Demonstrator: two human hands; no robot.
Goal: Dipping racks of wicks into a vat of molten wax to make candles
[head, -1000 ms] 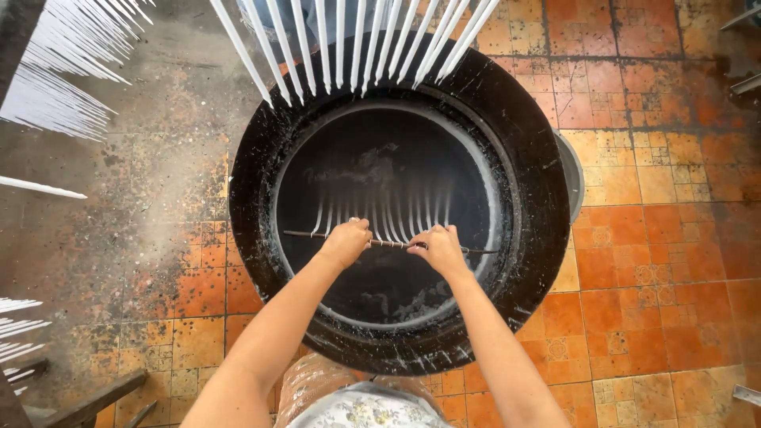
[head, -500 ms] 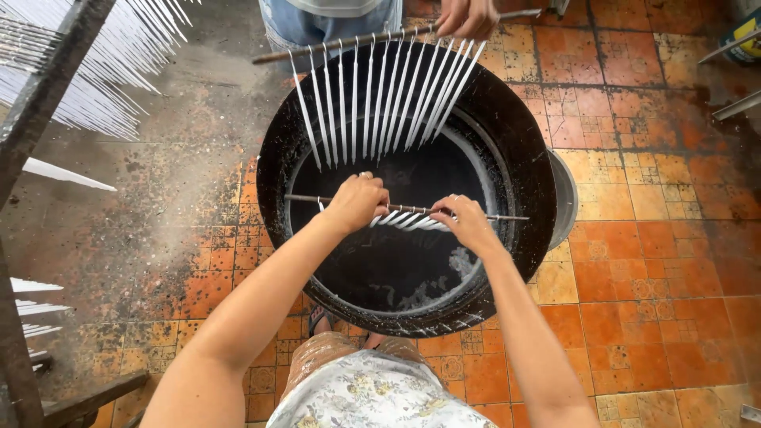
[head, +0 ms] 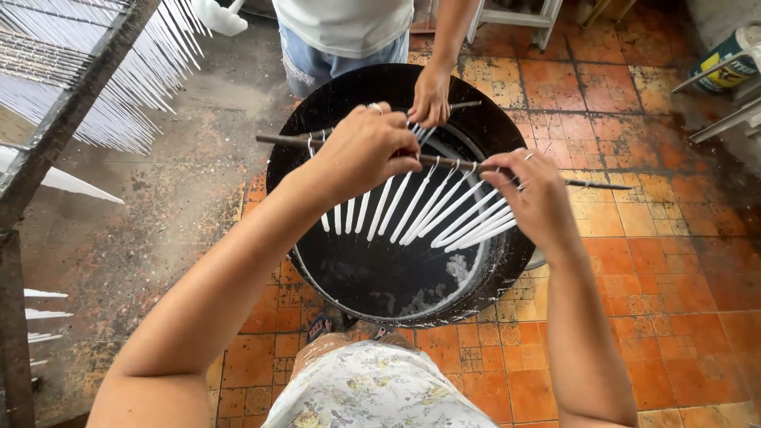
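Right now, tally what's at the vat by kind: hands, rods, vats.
Hands: 3 (the person's left hand, right hand, a co-worker's hand)
Rods hung with white candles: 2 (held rod, co-worker's rod)
Black vat: 1
Total: 6

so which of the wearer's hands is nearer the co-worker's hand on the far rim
Left. The left hand grips the rod just below and left of the co-worker's hand; the right hand holds the rod farther off, toward the right rim of the black vat.
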